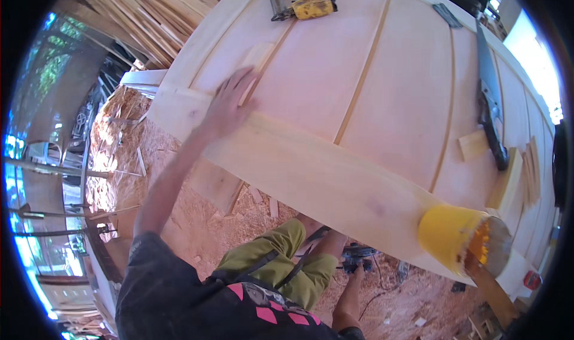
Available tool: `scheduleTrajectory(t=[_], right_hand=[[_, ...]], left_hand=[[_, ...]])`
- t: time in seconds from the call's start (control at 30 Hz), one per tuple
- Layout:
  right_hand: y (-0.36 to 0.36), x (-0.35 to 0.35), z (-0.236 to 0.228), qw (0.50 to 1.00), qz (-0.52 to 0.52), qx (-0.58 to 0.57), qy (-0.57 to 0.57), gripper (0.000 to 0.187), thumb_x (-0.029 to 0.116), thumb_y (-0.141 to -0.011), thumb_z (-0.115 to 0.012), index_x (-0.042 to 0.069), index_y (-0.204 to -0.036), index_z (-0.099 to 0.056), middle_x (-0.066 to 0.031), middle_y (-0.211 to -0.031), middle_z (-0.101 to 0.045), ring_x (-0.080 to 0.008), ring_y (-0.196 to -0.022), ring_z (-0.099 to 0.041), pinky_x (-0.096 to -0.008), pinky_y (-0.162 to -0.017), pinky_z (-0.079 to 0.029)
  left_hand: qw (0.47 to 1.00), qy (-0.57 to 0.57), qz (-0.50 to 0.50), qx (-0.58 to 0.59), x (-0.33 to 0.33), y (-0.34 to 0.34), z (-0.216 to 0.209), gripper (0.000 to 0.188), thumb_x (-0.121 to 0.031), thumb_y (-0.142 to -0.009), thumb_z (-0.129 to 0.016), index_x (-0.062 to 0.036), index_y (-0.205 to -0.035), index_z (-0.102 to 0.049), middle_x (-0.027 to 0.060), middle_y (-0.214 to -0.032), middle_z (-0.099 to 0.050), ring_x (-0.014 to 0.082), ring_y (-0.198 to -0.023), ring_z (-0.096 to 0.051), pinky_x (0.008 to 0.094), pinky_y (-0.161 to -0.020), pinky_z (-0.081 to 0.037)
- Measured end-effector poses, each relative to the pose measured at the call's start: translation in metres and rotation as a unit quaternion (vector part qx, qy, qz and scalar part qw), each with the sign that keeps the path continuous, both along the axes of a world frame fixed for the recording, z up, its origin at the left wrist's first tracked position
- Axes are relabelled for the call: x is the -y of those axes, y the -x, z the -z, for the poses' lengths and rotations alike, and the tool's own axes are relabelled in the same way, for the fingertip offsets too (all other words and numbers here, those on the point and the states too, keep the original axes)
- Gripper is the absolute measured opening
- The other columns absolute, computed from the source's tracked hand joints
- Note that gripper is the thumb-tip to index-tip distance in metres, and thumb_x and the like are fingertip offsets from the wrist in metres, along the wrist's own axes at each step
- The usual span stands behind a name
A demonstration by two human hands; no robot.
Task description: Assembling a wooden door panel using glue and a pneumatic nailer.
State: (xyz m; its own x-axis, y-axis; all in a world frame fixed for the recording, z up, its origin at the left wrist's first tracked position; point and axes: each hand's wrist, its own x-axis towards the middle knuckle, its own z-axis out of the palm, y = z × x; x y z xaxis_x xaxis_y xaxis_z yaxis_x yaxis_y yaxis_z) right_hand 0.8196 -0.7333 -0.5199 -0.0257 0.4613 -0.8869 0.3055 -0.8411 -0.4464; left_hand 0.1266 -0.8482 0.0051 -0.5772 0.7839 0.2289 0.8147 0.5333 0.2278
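A large pale wooden panel, made of boards with long grooves between them, lies in front of me. My left hand rests near its left end, fingers stretched out over a short light wood strip. Low beside my leg, my right hand is closed on a dark corded power tool. The tool's lower side and exact kind are hard to make out. On the panel's far side lies a yellow and black nail gun.
A yellow bucket with a brown stick stands at the near right. Beyond it lie a handsaw, wood offcuts and a red tape measure. Stacked timber is at the far left. Wood shavings cover the floor.
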Motion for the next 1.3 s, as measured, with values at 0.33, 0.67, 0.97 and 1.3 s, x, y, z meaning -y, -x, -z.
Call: scheduleTrajectory(t=[0.33,0.67,0.97,1.3], right_hand=[[-0.025,-0.048,0.007,0.986,-0.117,-0.113,0.042,0.029,0.014,-0.095,-0.066,0.007,-0.123,-0.068,-0.0074,-0.098,-0.075,-0.0226,-0.085,-0.073,-0.0418,-0.07,-0.055],[-0.016,-0.041,-0.354,0.94,-0.261,0.058,-0.213,0.025,0.024,-0.096,-0.067,0.001,-0.102,-0.075,-0.0075,-0.083,-0.075,-0.0147,-0.076,-0.071,-0.0308,-0.064,-0.053],[0.172,-0.263,-0.612,0.787,-0.039,0.216,-0.576,0.028,0.021,-0.092,-0.072,0.0,-0.11,-0.068,-0.0149,-0.092,-0.072,-0.025,-0.082,-0.069,-0.0373,-0.078,-0.055],[0.24,-0.331,-0.571,0.784,-0.278,0.309,-0.461,0.052,0.035,-0.086,-0.076,0.0,-0.12,-0.056,-0.0319,-0.106,-0.069,-0.0484,-0.101,-0.068,-0.0543,-0.09,-0.055]], left_hand=[[0.996,0.091,-0.01,-0.002,-0.031,0.054,0.013,0.08,-0.047,-0.103,-0.053,-0.0083,-0.165,-0.019,0.0113,-0.172,-0.016,0.027,-0.16,-0.011,0.0571,-0.126,-0.013],[0.991,0.1,-0.011,0.085,0.096,-0.081,0.013,0.083,-0.03,-0.097,-0.063,-0.0087,-0.165,-0.021,0.0163,-0.171,-0.016,0.0369,-0.158,-0.015,0.0598,-0.125,-0.016],[0.954,-0.035,0.094,0.284,0.033,-0.151,-0.075,0.05,-0.015,-0.087,-0.073,-0.0067,-0.135,-0.06,0.015,-0.14,-0.058,0.0379,-0.133,-0.049,0.05,-0.114,-0.035],[0.95,-0.018,0.087,0.3,-0.021,-0.134,-0.115,0.033,-0.009,-0.086,-0.072,-0.0067,-0.119,-0.068,0.0137,-0.123,-0.066,0.0348,-0.121,-0.058,0.0475,-0.105,-0.044]])
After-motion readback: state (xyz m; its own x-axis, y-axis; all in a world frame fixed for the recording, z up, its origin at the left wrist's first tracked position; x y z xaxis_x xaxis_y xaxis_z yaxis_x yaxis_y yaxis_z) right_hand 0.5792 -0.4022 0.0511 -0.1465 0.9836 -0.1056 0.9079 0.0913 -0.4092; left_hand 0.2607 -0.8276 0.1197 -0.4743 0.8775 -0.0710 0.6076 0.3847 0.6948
